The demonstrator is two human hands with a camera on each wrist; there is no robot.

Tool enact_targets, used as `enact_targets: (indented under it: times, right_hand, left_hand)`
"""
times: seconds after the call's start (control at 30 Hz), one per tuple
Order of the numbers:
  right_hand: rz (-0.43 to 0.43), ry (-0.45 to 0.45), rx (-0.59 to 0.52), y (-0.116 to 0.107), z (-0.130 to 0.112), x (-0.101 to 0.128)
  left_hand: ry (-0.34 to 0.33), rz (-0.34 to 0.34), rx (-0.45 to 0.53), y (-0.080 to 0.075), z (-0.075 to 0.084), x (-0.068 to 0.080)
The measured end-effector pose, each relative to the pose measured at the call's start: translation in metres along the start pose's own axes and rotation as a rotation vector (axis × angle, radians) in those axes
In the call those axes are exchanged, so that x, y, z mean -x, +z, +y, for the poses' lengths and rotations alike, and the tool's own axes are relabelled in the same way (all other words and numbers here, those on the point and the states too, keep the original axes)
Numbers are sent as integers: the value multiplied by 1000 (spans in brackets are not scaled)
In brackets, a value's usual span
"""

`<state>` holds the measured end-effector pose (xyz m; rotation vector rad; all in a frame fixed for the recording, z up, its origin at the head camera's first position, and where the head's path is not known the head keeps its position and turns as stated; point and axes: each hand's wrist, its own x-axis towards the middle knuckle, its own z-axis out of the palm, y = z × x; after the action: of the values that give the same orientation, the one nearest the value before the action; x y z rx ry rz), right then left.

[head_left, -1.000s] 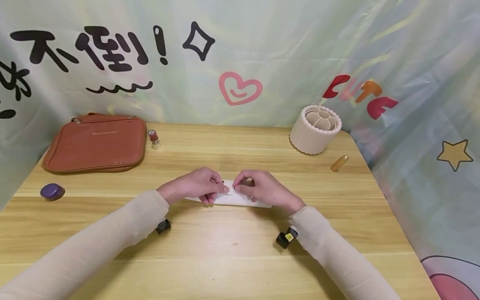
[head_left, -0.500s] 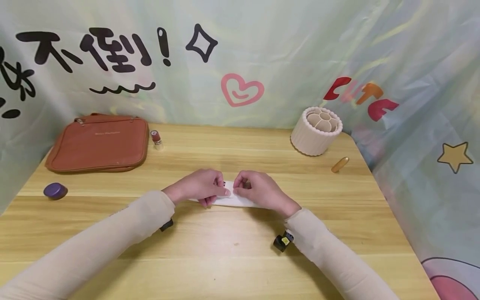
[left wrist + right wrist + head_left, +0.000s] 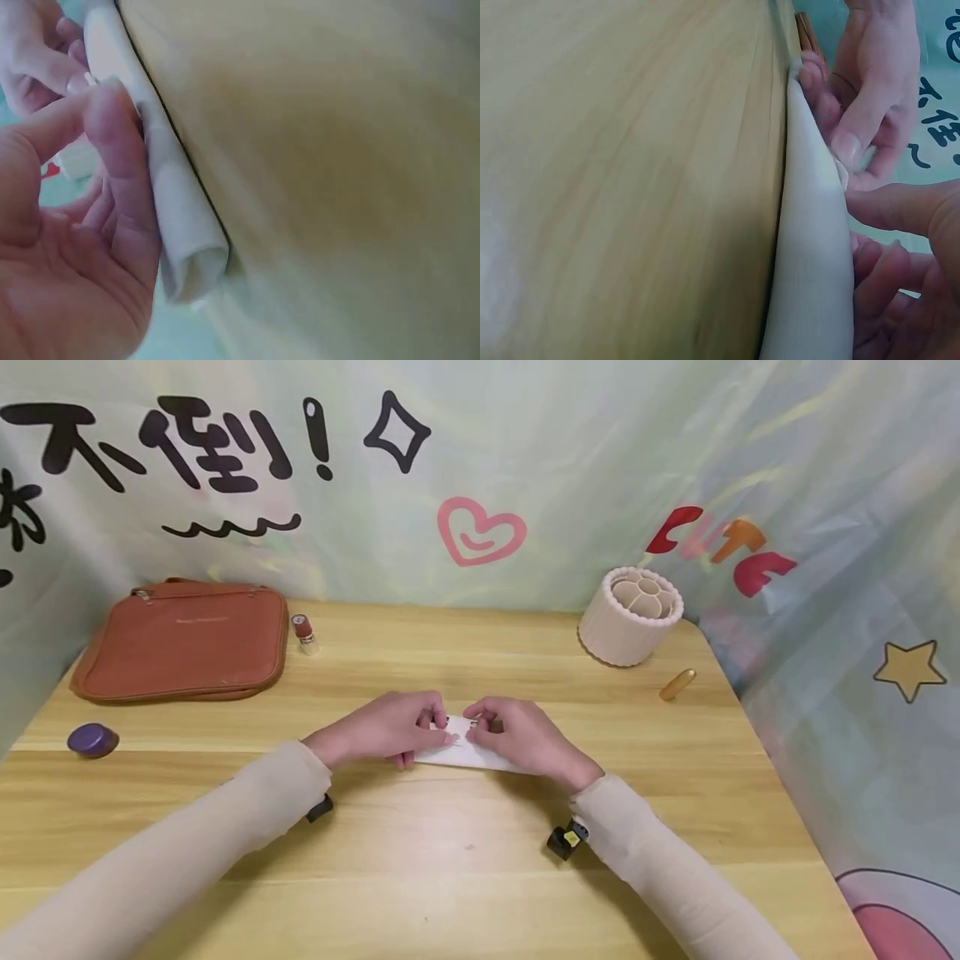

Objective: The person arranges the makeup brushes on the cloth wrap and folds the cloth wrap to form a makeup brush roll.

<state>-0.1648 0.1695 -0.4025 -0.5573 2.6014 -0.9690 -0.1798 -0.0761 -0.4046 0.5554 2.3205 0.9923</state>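
A folded white cloth (image 3: 465, 754) lies on the wooden table (image 3: 450, 860) in the middle. Both hands rest on it with curled fingers. My left hand (image 3: 401, 727) pinches the cloth at its middle; in the left wrist view the fingers (image 3: 112, 150) press the white cloth (image 3: 180, 225) and its rolled end shows. My right hand (image 3: 510, 731) pinches the same spot from the right; in the right wrist view its fingers (image 3: 900, 210) sit on the white cloth (image 3: 810, 255), with the other hand's fingers (image 3: 855, 112) beyond.
A brown zipped pouch (image 3: 180, 639) lies back left with a small lipstick (image 3: 303, 632) standing beside it. A purple cap (image 3: 92, 739) sits near the left edge. A cream ribbed holder (image 3: 632, 614) stands back right, a gold capsule (image 3: 677, 683) in front of it. A printed curtain surrounds the table.
The two hands have drawn slightly closer together over the cloth's middle. The cloth looks a little shorter on the left side. The camera view shifted slightly.
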Motion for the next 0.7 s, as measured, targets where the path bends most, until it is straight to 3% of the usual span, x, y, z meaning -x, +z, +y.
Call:
enact_targets:
  times: [0.13,0.3,0.5,0.7]
  right_hand:
    - [25,-36,68,-3,-1,1]
    - [28,-62,161,-6,-2,8]
    - [-19,-165,300,-9,-9,16]
    - [-78,-227,352,-11,-8,19]
  left_hand:
    - [131,74,-290,-5,2,7]
    - [241,84,-563,1,4,15]
    - [365,202,-788,7,7,18]
    - [459,318,-889,10,2,18]
